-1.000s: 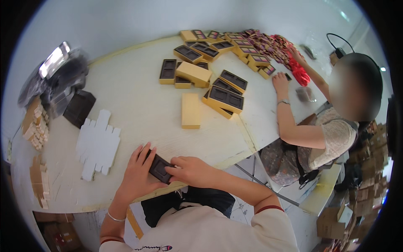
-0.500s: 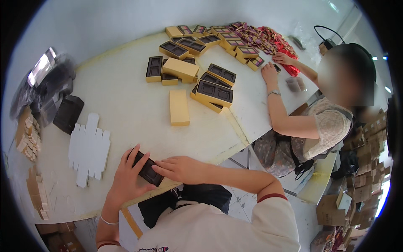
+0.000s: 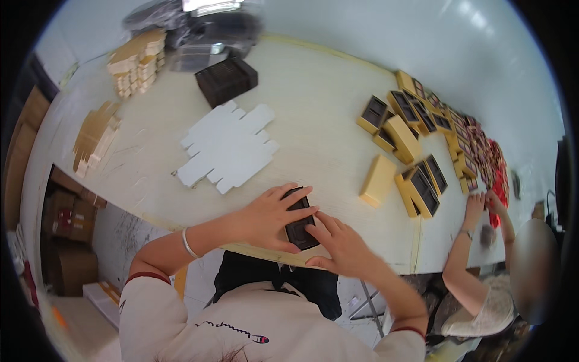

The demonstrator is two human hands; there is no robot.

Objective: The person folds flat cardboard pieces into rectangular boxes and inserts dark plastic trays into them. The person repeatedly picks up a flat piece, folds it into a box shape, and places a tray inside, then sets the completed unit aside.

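A black plastic insert tray (image 3: 300,220) lies near the front edge of the table, partly hidden by my fingers. My left hand (image 3: 268,218) grips it from the left, fingers spread across its far part and thumb at its near edge. On the right side, my right hand (image 3: 348,246) touches the tray with its fingertips, fingers stretched and thumb held apart. Whether a box lies under the tray is hidden. Just beyond my left hand a flat white unfolded box blank (image 3: 232,145) rests on the table.
Behind the blank stands a stack of black trays (image 3: 226,81) near plastic bags (image 3: 208,33). Folded cardboard blanks (image 3: 137,60) sit far left. Gold boxes (image 3: 379,180), several with black trays, lie right. A co-worker's hands (image 3: 482,205) are by red packets (image 3: 497,169) at the far right.
The view has swung left, so the scene sits further right. My left hand still spans the tray. My right hand's fingers have spread, its thumb now apart along the near side.
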